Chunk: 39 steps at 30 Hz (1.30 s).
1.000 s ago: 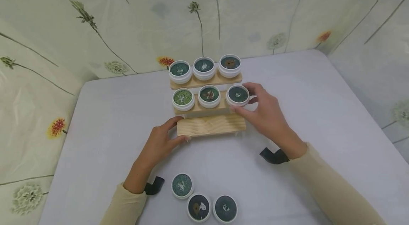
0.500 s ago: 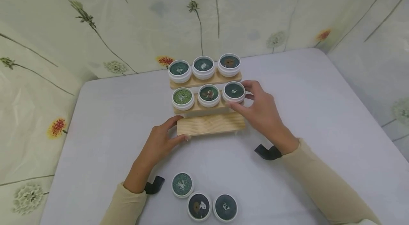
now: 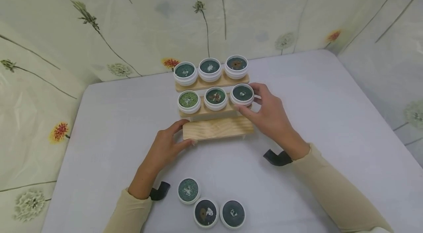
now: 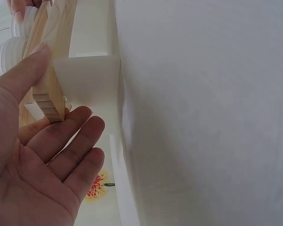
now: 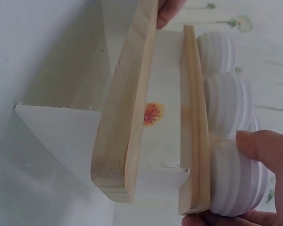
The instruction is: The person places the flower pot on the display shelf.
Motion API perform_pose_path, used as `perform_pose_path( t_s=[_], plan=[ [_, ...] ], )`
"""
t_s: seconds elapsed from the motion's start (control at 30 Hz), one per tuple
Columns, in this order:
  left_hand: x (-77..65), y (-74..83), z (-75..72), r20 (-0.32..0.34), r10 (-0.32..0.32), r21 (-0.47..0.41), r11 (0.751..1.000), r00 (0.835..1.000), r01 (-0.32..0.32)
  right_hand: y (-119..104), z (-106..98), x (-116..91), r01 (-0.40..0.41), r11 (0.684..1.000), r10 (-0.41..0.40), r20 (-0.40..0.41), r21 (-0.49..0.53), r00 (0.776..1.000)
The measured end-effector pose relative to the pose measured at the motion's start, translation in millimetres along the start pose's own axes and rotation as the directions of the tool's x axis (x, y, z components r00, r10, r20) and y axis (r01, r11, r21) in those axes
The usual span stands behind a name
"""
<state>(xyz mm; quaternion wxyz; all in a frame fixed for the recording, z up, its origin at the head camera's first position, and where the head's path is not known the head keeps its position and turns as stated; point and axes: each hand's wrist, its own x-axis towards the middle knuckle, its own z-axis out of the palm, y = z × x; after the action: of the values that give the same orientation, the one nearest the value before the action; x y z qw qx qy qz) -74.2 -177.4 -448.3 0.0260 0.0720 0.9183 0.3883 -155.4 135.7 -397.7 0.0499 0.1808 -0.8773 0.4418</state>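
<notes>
Okay, I judge six tubs (image 3: 215,97) shelved, three loose tubs (image 3: 205,214) left on the bench (image 3: 115,122); right hand (image 3: 271,113) pinches end tub (image 3: 242,93), seating unclear; left hand (image 3: 167,148) grips front board (image 3: 218,128).

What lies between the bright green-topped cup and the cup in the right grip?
Another white cup, with brown flecks on top; the head view shows it.

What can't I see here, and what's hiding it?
Right wrist view: what fills the white jars; their own walls hide it.
Left wrist view: most of the right hand; the top edge cuts it off.
Head view: most of the white stand under the front board, which covers it.
</notes>
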Motion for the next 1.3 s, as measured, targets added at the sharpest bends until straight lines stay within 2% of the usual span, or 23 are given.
perform_pose_path(
  t_s=[0.6,0.73,0.83,1.0,1.13,1.3],
  plan=[
    [-0.4,-0.4,-0.5,-0.004,0.0,-0.011,1.0,1.0,0.0,7.4,1.9,-4.1,-0.057,0.998,0.056,0.036,0.016,0.998],
    [0.1,-0.7,0.1,-0.002,-0.004,-0.011,1.0,1.0,0.004,7.8,-1.3,-7.2,-0.11,0.994,0.11,0.081,-0.004,0.991],
    [0.3,-0.4,0.4,-0.003,0.002,-0.007,1.0,1.0,-0.002,8.1,-5.6,-11.9,-0.173,0.983,0.181,0.139,-0.065,0.974],
    [-0.8,0.3,-0.6,-0.011,-0.001,-0.001,1.0,1.0,0.001,6.2,-13.8,-22.5,-0.236,0.944,0.292,0.244,-0.232,0.925],
    [-0.8,0.8,-0.9,-0.005,-0.008,-0.004,1.0,1.0,0.008,2.8,-19.1,-33.6,-0.235,0.901,0.354,0.305,-0.365,0.884],
    [-0.1,1.6,-0.5,0.001,-0.011,-0.003,1.0,1.0,0.011,-2.0,-23.0,-48.5,-0.197,0.887,0.37,0.389,-0.418,0.843]
  ],
)
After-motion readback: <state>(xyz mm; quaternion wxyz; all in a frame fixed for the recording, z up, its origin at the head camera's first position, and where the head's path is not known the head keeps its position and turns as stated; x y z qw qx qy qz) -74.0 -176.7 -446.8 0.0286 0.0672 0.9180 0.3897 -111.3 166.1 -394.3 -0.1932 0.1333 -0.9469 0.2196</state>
